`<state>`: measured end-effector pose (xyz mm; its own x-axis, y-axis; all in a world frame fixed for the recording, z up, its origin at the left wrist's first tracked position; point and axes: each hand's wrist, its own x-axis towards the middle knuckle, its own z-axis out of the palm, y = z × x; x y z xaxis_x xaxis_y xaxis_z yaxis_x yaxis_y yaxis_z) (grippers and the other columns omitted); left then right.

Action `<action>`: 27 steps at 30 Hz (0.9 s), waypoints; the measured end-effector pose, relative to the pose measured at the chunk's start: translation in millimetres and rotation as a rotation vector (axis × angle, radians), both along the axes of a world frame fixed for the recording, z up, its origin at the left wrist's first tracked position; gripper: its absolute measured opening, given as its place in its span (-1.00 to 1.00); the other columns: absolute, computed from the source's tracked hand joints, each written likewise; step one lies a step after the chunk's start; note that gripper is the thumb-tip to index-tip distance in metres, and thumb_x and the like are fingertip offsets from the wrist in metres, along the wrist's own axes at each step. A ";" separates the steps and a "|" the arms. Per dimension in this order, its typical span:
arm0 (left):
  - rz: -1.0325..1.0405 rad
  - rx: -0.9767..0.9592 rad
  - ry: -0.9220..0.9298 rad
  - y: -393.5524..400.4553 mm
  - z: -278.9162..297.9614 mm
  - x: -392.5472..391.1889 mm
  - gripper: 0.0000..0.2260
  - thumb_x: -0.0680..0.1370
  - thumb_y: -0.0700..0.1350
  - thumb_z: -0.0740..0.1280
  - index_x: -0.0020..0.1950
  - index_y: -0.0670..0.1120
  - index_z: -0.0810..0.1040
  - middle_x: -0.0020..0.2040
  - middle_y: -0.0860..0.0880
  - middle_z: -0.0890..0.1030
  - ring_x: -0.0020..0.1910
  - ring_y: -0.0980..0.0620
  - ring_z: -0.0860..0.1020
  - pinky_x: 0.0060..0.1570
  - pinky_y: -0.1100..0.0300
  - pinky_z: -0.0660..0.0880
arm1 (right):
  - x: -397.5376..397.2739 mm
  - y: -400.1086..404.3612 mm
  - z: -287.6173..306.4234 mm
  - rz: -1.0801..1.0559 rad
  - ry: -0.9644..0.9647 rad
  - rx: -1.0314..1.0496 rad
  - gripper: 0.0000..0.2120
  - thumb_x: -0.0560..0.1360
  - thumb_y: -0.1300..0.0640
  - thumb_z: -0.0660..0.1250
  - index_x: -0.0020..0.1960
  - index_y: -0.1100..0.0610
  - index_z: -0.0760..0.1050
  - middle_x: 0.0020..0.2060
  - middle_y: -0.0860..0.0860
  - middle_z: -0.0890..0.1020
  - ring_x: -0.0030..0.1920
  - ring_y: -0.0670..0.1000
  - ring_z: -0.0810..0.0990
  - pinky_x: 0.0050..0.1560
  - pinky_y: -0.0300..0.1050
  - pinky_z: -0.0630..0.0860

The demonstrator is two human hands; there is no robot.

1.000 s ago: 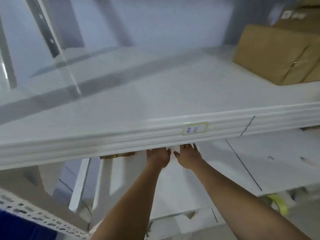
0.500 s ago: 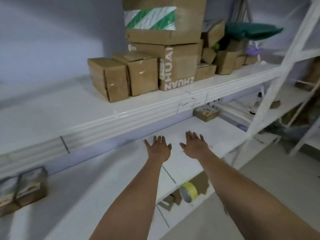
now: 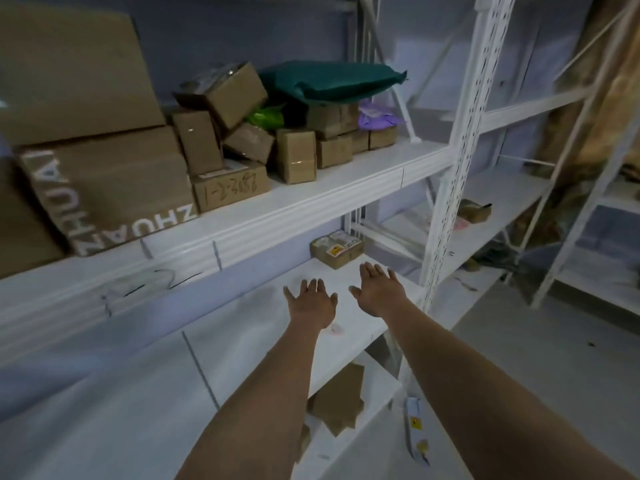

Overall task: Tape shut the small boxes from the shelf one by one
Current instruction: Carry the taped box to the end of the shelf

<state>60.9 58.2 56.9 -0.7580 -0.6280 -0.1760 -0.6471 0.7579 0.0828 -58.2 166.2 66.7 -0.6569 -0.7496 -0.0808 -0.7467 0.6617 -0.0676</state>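
Note:
A small brown box with white and yellow labels [image 3: 337, 250] lies at the back of the white middle shelf [image 3: 221, 341]. My right hand [image 3: 379, 289] hovers palm down just in front of it, fingers spread, holding nothing. Beside it, my left hand [image 3: 311, 301] is also empty and spread over the shelf. Several small cardboard boxes [image 3: 297, 160] are piled on the upper shelf [image 3: 311, 199], above both hands.
Large cartons, one printed ZHUAN [image 3: 107, 188], fill the upper shelf's left. A green bag [image 3: 329, 81] lies on the pile. A white perforated upright [image 3: 450, 188] stands right of my hands. Flattened cardboard [image 3: 337, 398] lies on the lowest shelf. Another rack [image 3: 571, 202] stands at the right.
The view has swung right along the shelves. Both hands have moved with it, from under the shelf edge to near the labelled box, and stay empty.

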 end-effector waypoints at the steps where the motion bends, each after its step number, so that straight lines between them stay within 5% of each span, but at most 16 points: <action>1: 0.002 0.001 0.002 -5.0 -0.7 -15.5 -0.44 0.70 0.14 -0.14 0.65 -0.09 -0.06 0.65 0.00 -0.03 0.63 -0.03 -0.09 0.51 -0.31 -0.18 | -16.3 -6.0 -1.4 0.004 -0.002 0.000 -0.32 0.69 -0.17 -0.06 0.64 0.20 -0.15 0.64 0.06 -0.05 0.63 0.06 -0.07 0.60 0.09 -0.13; 12: 0.108 -0.021 0.059 -87.7 -22.0 -143.3 -0.45 0.71 0.12 -0.08 0.65 -0.09 -0.05 0.65 0.01 0.01 0.63 -0.04 -0.05 0.51 -0.32 -0.13 | -156.0 -98.8 -18.2 0.096 -0.008 -0.025 -0.34 0.69 -0.13 -0.01 0.64 0.19 -0.13 0.63 0.08 -0.01 0.62 0.08 -0.07 0.60 0.08 -0.13; 21: 0.267 0.002 0.030 -125.8 -61.5 -187.8 -0.46 0.70 0.16 -0.06 0.61 -0.08 0.14 0.59 -0.07 0.25 0.56 -0.10 0.21 0.49 -0.21 0.08 | -214.0 -159.4 -63.4 0.227 -0.128 -0.039 -0.36 0.69 -0.07 0.05 0.63 0.20 -0.08 0.62 0.11 0.05 0.62 0.11 0.00 0.59 0.11 -0.02; 27: 0.423 0.003 0.030 -144.8 -89.9 -210.6 -0.43 0.70 0.16 -0.10 0.65 -0.08 -0.01 0.65 -0.03 0.04 0.62 -0.06 0.00 0.50 -0.35 -0.10 | -254.5 -201.3 -97.9 0.368 -0.087 0.062 -0.37 0.69 -0.04 0.03 0.63 0.23 -0.08 0.62 0.12 0.03 0.61 0.09 0.01 0.60 0.09 -0.05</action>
